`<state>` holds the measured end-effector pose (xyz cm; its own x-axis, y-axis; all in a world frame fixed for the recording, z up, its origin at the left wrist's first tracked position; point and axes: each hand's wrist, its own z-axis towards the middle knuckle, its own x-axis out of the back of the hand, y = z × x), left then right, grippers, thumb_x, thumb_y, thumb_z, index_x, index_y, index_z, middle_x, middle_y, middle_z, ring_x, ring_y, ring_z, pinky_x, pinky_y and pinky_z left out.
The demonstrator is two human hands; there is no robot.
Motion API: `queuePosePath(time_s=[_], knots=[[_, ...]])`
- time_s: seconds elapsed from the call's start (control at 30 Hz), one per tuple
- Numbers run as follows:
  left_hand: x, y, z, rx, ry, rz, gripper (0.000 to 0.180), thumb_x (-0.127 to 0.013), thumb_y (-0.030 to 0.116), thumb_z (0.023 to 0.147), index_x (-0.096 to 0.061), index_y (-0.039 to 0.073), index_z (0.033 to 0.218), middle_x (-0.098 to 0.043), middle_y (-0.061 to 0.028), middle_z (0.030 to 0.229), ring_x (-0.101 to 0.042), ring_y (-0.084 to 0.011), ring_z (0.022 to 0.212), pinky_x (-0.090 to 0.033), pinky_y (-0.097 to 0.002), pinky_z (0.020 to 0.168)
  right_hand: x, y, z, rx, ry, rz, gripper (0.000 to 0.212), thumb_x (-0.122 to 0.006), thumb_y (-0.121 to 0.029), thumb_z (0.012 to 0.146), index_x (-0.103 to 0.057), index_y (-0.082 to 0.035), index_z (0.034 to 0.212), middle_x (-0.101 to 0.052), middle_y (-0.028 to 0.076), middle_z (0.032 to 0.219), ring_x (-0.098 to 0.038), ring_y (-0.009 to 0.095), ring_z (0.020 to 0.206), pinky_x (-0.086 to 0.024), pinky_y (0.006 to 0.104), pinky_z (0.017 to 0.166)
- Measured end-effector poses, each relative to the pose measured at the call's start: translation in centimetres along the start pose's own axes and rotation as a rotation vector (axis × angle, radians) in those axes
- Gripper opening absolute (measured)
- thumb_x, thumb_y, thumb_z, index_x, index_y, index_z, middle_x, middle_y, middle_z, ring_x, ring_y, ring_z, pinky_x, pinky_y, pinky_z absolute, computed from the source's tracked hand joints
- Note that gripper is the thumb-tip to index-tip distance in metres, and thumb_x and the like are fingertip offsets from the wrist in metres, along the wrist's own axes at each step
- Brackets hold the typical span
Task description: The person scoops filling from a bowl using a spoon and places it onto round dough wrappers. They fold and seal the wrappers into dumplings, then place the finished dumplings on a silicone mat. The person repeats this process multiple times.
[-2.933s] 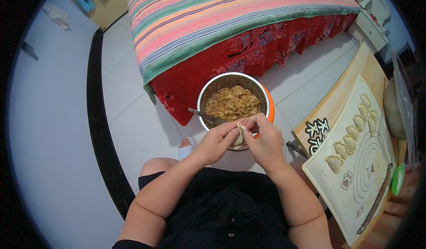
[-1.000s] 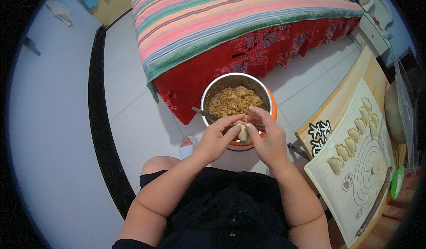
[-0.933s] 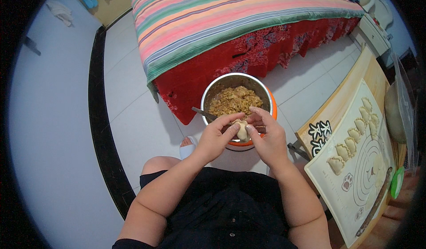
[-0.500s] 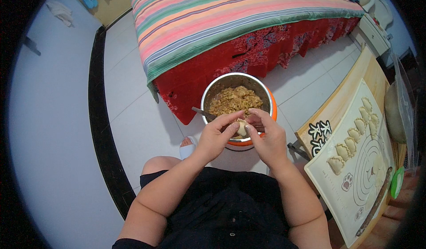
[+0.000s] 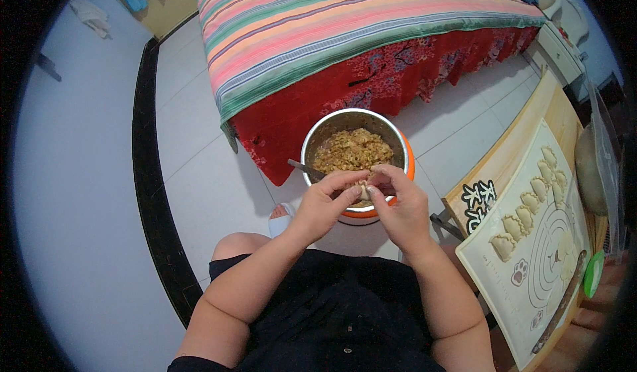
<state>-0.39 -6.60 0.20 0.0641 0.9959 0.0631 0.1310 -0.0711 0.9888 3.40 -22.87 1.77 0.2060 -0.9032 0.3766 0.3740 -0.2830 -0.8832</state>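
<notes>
Dumpling (image 5: 363, 189), pale and small, sits pinched between both hands just over the near rim of the steel bowl (image 5: 318, 136). The left hand (image 5: 323, 203) cups it from below with thumb and forefinger closed on its edge; the right hand (image 5: 400, 206) presses in from the other side, fingertips meeting the left's over the seam. Most of the wrapper is hidden by the fingers, so I cannot tell how much of the edge is sealed.

The bowl is heaped with brownish minced filling (image 5: 352, 150) and stands on an orange base (image 5: 409, 166); a utensil handle (image 5: 305, 168) leans out over its left rim. To the person's right, a rolling mat (image 5: 531, 286) on a wooden board (image 5: 524, 140) carries a row of finished dumplings (image 5: 527, 206).

To my eye the risk lies in the pinch itself: too hard a squeeze could split the thin dough and push filling out, and grease on the seam would keep it from closing. Held over the rim, a slip would likely drop it into the filling or onto the tiled floor (image 5: 199, 173).
</notes>
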Motion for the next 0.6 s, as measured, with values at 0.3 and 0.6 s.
queuePosePath(time_s=[0.3,0.6], knots=[[-0.1,0.2,0.1,-0.015,0.025,-0.035,0.036,-0.058,0.013,0.090,-0.054,0.004,0.125,-0.056,-0.0075,0.117,-0.054,-0.0161,0.108,-0.042,-0.0294,0.093,-0.6,-0.1,0.0,-0.007,0.067,0.066,0.029,-0.066,0.002,0.075,-0.057,-0.002,0.102,-0.065,0.014,0.091,-0.066,0.025,0.080,-0.053,0.0326,0.070],[-0.6,0.9,-0.3,-0.040,0.006,-0.008,0.035,-0.061,0.012,0.088,-0.057,0.005,0.122,-0.056,-0.0081,0.115,-0.054,-0.0160,0.106,-0.042,-0.0277,0.091,-0.2,0.3,-0.2,-0.003,0.029,0.026,0.029,-0.065,0.002,0.076,-0.058,-0.002,0.104,-0.064,0.014,0.091,-0.066,0.024,0.080,-0.053,0.0316,0.070]])
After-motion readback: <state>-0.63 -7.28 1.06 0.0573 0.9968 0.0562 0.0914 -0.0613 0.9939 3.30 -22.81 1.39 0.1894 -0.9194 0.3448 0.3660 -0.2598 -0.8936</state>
